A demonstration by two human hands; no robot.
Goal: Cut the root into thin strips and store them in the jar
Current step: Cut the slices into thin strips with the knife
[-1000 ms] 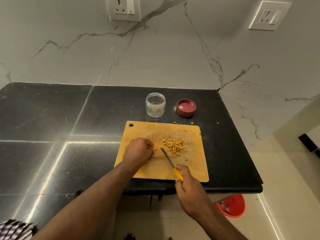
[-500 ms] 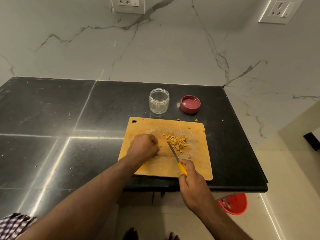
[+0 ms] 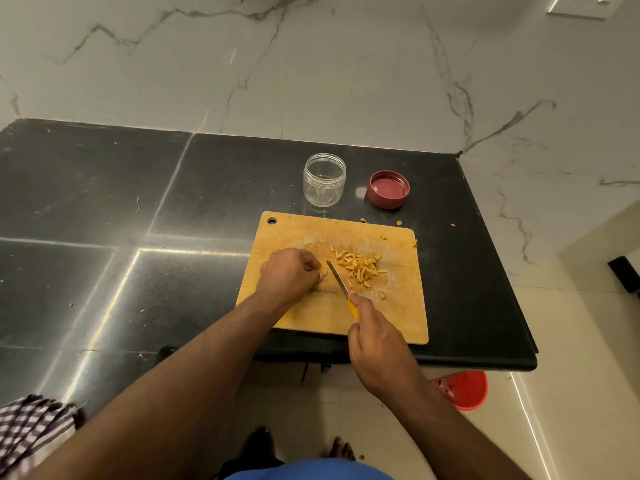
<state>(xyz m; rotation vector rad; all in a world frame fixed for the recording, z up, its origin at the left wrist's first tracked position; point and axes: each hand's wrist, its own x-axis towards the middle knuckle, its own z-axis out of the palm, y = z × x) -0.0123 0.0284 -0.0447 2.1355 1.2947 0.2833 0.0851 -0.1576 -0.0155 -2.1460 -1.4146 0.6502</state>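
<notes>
Wooden cutting board (image 3: 398, 313) carries our work: our left hand (image 3: 289, 271) curls its fingers down on a small piece of root (image 3: 323, 272) at its fingertips, while our right hand (image 3: 375, 341) grips the yellow-handled knife (image 3: 341, 284), blade just beside that piece. Cut strips (image 3: 360, 266) lie right of the blade. Beyond the board stand the open jar (image 3: 324, 180) and red lid (image 3: 388, 188).

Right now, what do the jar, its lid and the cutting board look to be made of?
Jar: clear and see-through, likely plastic, though glass is possible; glossy. Lid: opaque dark red with a smooth sheen, probably plastic. Cutting board: light tan, matte, with worn pale patches and a hanging hole; looks like wood or bamboo.
</notes>
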